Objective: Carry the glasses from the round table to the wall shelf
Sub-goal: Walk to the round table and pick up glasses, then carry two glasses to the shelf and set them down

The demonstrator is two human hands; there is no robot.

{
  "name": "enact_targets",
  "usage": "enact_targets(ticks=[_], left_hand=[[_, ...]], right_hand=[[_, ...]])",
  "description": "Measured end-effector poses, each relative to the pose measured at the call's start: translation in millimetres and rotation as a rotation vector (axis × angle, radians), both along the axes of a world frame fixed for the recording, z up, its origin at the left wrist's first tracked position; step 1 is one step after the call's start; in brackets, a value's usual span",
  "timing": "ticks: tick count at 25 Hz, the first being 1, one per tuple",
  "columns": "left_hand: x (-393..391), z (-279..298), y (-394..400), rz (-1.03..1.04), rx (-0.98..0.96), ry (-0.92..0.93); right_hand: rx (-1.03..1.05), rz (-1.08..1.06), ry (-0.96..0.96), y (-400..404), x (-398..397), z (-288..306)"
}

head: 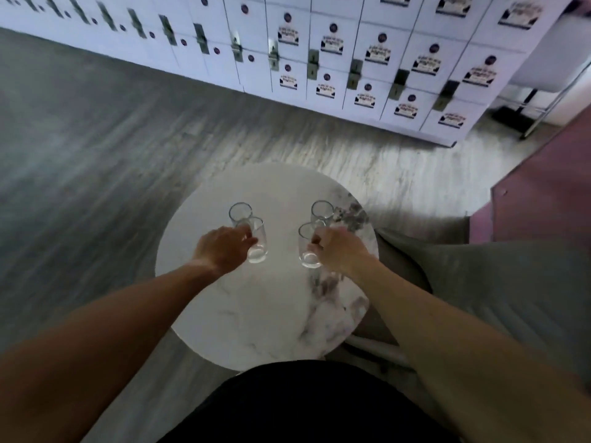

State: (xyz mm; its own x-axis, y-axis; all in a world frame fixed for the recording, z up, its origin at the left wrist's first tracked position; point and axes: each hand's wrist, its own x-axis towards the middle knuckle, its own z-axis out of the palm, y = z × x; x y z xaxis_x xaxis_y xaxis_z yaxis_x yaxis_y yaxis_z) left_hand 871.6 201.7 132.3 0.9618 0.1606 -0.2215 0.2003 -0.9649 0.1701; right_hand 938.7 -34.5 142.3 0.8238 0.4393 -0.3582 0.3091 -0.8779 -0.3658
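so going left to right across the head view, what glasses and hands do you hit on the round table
left hand → far left clear glass → near left clear glass, held by the left hand → near right clear glass, held by the right hand → far right clear glass → right hand, all over the white marble round table

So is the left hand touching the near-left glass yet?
Touching. In the head view the left hand has its fingers wrapped over the side of the near-left glass, with no gap visible.
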Motion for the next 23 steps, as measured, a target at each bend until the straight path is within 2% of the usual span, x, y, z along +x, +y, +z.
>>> enact_targets(ticks=[7, 12, 17, 23], left_hand=[[68, 147, 32, 0.106, 0.007, -0.338], [75, 242, 46, 0.169, 0.054, -0.447], [45, 273, 59, 0.259, 0.129, -0.477], [-20, 277, 89, 0.417, 0.169, -0.442]], right_hand=[[0.151, 0.062, -0.285, 25, 71, 128], [0.253, 0.114, -0.443, 42, 108, 217], [0.291, 0.179, -0.483, 65, 114, 259], [0.323, 0.339, -0.466, 123, 77, 266]])
